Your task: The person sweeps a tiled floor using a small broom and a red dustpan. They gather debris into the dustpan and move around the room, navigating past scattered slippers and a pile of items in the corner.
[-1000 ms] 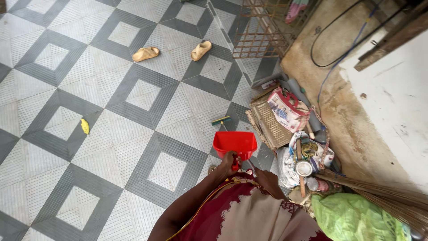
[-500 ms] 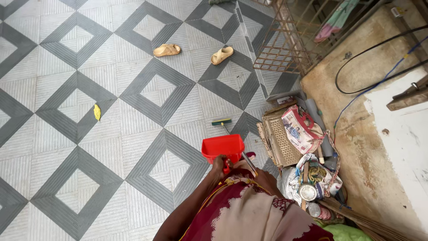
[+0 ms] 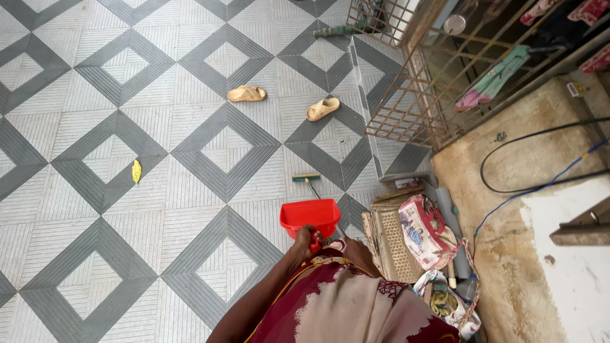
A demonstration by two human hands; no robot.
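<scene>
Dustpan [image 3: 311, 216], red and plastic, hangs out in front of the person's body above the grey-and-white patterned floor [image 3: 95, 159], its open mouth turned away from them. The left hand [image 3: 304, 240] is closed around the dustpan's short handle at the near edge. The right hand [image 3: 359, 252], just right of the dustpan, seems to grip a thin broom stick, though its fingers are mostly hidden by the draped cloth, so the grip cannot be told for certain. The small brush head [image 3: 306, 178] lies on the floor just beyond the dustpan. Further beyond it sit two tan sandals [image 3: 246, 94], well apart from the dustpan; a yellow leaf [image 3: 136, 171] lies far to the dustpan's left. To the dustpan's right stands a woven crate [image 3: 389, 238] with a printed bag [image 3: 424, 232]. Judging by this, sweeping well calls for the pan's lip flat against the floor, held steady, with the brush drawn toward it.
</scene>
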